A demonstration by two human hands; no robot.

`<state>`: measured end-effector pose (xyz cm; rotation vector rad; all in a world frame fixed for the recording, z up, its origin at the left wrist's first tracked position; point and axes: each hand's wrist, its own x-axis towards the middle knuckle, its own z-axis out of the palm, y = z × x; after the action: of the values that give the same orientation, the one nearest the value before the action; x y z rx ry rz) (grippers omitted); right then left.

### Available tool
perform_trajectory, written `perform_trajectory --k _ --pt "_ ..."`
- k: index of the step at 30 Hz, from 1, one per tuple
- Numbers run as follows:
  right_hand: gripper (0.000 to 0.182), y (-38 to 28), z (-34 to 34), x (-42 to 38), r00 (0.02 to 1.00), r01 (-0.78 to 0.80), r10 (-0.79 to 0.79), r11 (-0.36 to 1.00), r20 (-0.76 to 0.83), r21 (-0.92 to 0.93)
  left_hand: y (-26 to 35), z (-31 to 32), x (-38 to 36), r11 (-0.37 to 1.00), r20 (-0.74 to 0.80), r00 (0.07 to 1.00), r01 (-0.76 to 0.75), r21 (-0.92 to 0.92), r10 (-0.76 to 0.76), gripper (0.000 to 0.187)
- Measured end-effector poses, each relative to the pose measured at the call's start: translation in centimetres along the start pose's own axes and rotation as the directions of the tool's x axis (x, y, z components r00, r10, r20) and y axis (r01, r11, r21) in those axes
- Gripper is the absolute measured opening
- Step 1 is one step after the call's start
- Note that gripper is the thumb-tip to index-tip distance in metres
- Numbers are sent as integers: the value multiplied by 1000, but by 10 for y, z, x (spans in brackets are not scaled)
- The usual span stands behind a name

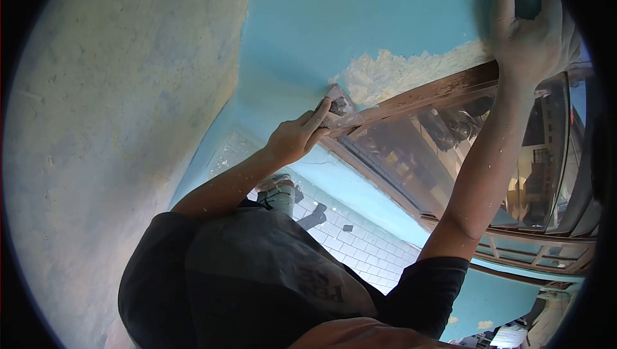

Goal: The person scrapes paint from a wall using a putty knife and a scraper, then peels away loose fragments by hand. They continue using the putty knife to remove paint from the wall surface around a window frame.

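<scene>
Hands at work: left hand [299, 135] grips a putty knife [337, 106] against the blue wall [360, 15], beside pale filler [398, 72]; right hand [530, 27] lies open-palmed above the window frame [424, 95].

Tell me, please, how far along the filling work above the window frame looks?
Done: a rough cream patch of filler covers the blue wall above the window frame. In hand: the left hand presses a scraper at the patch's end; the right hand braces. Left: smoothing it.

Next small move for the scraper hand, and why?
Probably draw the scraper along the frame's top edge into the filler patch. The left hand holds its blade at the patch's rough corner; the right hand braces on the blue wall.
</scene>
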<state>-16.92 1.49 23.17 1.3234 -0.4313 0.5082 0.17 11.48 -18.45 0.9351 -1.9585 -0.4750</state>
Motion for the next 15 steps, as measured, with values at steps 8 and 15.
perform_trajectory --k 8,15 --pt "20 -32 -11 9 985 -158 164 980 -46 118 4 -2 -3 983 44 997 75 -166 -69 79" --pt "18 -31 -29 26 982 -31 43 997 186 -66 4 14 -1 958 -48 997 46 -283 -62 79"
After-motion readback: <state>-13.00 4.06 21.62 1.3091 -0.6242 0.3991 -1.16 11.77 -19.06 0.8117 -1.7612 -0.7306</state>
